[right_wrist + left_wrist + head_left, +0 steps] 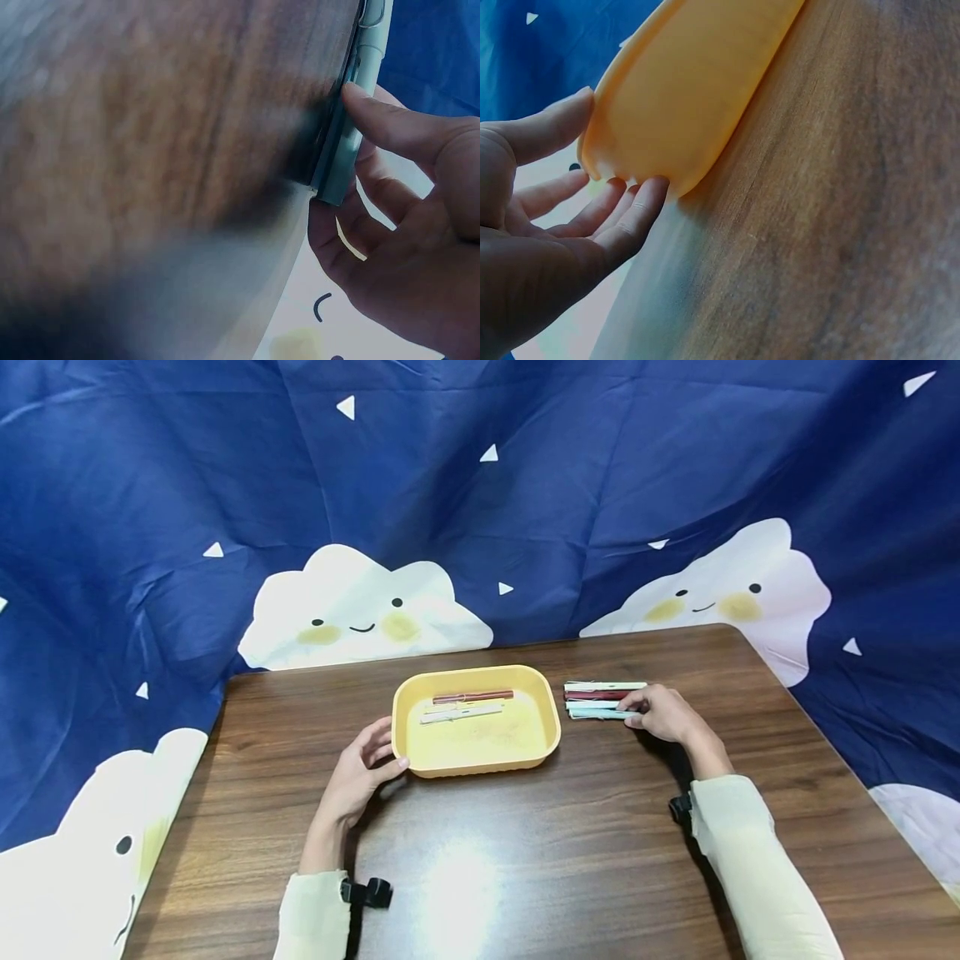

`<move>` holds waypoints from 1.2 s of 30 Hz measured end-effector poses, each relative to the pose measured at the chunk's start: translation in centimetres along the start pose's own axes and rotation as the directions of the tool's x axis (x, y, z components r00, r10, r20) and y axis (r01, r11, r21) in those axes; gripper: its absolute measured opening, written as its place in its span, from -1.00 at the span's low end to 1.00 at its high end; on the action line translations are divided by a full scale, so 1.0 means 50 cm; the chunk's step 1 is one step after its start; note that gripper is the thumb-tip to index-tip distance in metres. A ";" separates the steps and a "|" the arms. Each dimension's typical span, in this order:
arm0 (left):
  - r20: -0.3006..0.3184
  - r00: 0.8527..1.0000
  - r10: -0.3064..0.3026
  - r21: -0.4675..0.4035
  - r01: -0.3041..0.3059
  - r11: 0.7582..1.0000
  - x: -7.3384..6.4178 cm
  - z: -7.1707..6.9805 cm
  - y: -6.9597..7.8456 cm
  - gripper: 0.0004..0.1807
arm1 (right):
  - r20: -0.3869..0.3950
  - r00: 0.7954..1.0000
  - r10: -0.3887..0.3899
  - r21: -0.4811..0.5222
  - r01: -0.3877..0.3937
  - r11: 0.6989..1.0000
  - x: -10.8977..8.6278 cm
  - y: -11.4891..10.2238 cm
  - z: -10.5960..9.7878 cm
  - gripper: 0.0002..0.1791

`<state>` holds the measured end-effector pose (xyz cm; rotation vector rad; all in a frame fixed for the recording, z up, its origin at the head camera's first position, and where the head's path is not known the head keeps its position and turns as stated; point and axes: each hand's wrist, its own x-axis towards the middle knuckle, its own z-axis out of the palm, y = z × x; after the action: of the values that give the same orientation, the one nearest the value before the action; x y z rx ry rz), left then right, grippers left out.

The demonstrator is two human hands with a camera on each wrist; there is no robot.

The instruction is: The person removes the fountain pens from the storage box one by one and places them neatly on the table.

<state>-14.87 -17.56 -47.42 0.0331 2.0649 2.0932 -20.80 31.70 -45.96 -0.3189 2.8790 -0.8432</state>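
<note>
The right hand (665, 713) pinches the blue pen (596, 714) at the near side of a row of pens (591, 695), right of the tray (480, 770); the left hand (362, 770), fingers spread, touches the tray's left end.

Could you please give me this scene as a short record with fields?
Left hand: the left hand holds the left end of the yellow tray
Right hand: the right hand pinches the light blue pen near its right end
In tray: a red pen and at least one pale pen
Right of tray: four pens side by side, light blue one nearest
Surface: wooden table
Backdrop: blue cloth with smiling clouds
</note>
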 end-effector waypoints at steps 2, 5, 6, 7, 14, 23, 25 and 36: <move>0.002 1.000 0.001 0.001 -0.001 1.000 0.000 0.001 0.000 -0.18 | -0.007 1.000 0.001 -0.006 -0.001 1.000 0.001 0.001 0.001 -0.82; 0.008 1.000 0.007 0.007 -0.007 1.000 0.000 0.001 0.000 -0.19 | -0.017 1.000 0.010 -0.012 -0.010 1.000 0.001 0.001 0.001 -0.84; 0.010 1.000 0.009 0.007 -0.009 1.000 0.000 0.001 0.000 -0.19 | -0.018 1.000 0.013 -0.013 -0.013 1.000 0.000 -0.001 0.000 -0.85; 0.012 1.000 0.012 0.008 -0.012 1.000 0.000 0.001 0.000 -0.19 | -0.019 1.000 0.017 -0.015 -0.017 1.000 0.000 -0.002 0.000 -0.86; 0.017 1.000 0.011 0.014 -0.011 1.000 0.001 0.000 0.002 -0.19 | -0.021 0.999 0.024 -0.010 -0.024 1.000 -0.003 -0.003 -0.003 -0.88; 0.013 1.000 0.014 0.007 -0.014 1.000 0.003 0.002 0.008 -0.19 | -0.043 0.999 0.021 0.013 -0.021 1.000 -0.007 -0.008 -0.009 -0.87; 0.012 1.000 0.013 0.007 -0.013 1.000 0.005 0.001 0.008 -0.19 | -0.051 0.998 0.026 0.022 -0.025 0.999 -0.007 -0.009 -0.012 -0.87; 0.008 1.000 -0.010 0.001 0.010 1.000 0.001 0.002 0.007 -0.19 | -0.112 0.994 0.020 0.081 -0.011 0.997 -0.013 -0.035 -0.013 -0.77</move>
<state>-14.93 -17.47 -47.08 0.0312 2.0575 2.0832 -19.99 30.74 -44.42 -0.2477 2.9355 -1.0020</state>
